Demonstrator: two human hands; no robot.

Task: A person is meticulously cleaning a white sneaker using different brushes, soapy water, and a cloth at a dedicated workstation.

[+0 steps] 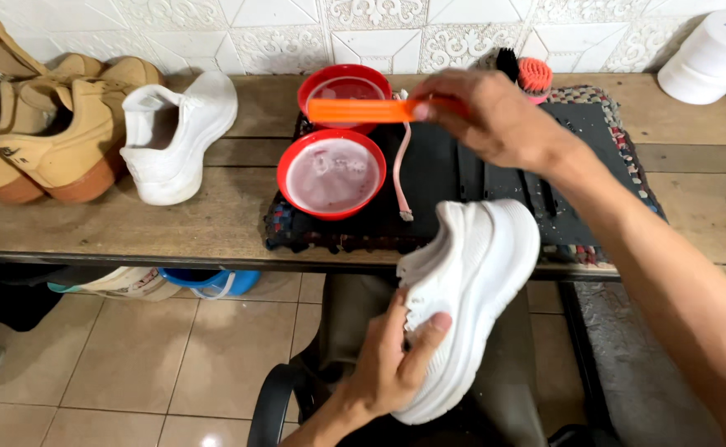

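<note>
While the left hand clasps the light, soft white sneaker by its heel at lower centre, the right hand pinches an orange brush above two red bowls.

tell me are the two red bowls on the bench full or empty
Not empty. The nearer red bowl holds pale, cloudy liquid close to its rim; the farther red bowl holds the same, partly hidden by the orange brush handle.
</note>
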